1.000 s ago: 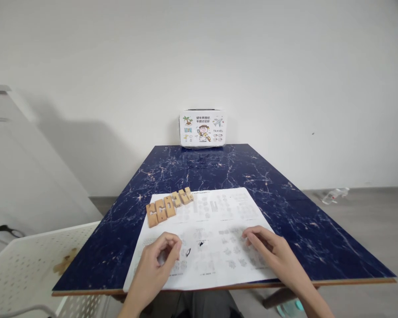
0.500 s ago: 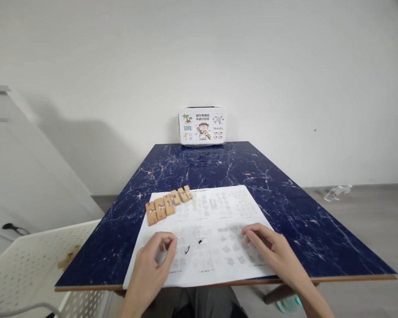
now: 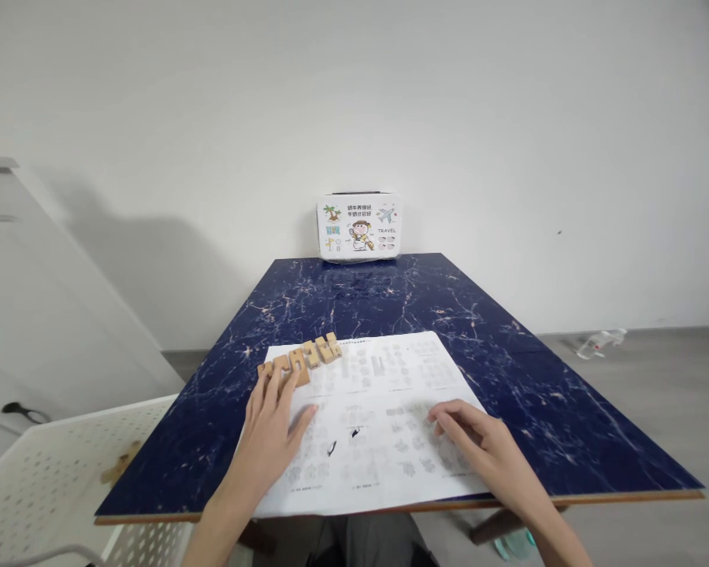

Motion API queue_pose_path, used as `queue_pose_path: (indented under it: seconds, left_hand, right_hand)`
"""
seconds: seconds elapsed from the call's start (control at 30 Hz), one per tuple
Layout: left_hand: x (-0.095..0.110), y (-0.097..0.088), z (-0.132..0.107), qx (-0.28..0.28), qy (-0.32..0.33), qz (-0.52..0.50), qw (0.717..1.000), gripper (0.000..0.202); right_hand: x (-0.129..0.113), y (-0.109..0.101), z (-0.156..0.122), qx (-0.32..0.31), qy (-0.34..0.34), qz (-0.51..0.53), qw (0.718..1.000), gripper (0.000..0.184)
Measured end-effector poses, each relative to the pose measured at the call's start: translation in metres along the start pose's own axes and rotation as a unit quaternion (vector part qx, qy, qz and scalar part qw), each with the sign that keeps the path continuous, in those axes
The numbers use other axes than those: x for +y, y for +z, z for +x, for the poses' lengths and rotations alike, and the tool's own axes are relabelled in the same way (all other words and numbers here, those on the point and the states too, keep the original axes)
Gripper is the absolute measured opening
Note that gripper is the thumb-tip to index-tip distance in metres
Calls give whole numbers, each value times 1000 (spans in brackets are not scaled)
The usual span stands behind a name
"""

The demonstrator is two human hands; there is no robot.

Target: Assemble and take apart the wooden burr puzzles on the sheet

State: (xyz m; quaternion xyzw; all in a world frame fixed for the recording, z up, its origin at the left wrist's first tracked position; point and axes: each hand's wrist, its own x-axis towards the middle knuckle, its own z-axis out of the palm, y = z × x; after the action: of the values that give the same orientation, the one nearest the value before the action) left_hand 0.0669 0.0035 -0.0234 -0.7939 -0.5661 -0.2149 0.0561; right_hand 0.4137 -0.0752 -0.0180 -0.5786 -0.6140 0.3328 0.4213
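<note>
Several notched wooden puzzle pieces lie side by side in a slanting row on the upper left of a printed paper sheet. My left hand reaches over the left end of this row. Its fingers are stretched out with the tips on or just above the nearest pieces, partly hiding them, and the thumb is spread away. Whether the fingertips press on the wood, I cannot tell. On the right part of the sheet my right hand rests with loosely curled fingers, nothing visible in it, a gap between thumb and forefinger.
The sheet lies on a dark blue marbled table. A white case with cartoon prints stands at the far edge against the wall. To the left, lower than the tabletop, is a white perforated basket with wooden pieces near it.
My left hand has moved forward to the row of wooden pieces, and its fingers have straightened from a curl. My right hand stays nearly still.
</note>
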Motion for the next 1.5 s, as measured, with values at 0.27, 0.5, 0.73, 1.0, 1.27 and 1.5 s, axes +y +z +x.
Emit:
queue_pose_path:
  seconds: [0.27, 0.5, 0.73, 1.0, 1.27, 1.5]
  left_hand:
    - [-4, 4, -2, -16, 25, 51, 998, 65]
    - [-9, -1, -17, -36, 52, 62, 996, 68]
    - [9, -12, -44, -55, 75, 45, 995, 69]
    - [45, -13, -54, -62, 88, 19, 994, 78]
    - [52, -29, -40, -85, 23, -120, 989, 68]
    - [18, -41, -4, -113, -1, -186, 976, 70]
  right_hand:
    - [-1, -2, 0, -1, 3, -8, 1000, 39]
    - [-3, -1, 0, 6, 3, 1, 1000, 38]
    - [-2, -1, 1, -4, 0, 7, 1000, 37]
    - [-2, 0, 2, -4, -2, 3, 1000, 37]
    - [1, 2, 6, -25, -10, -30, 999, 35]
    - [-26, 23, 42, -148, -92, -53, 983, 25]
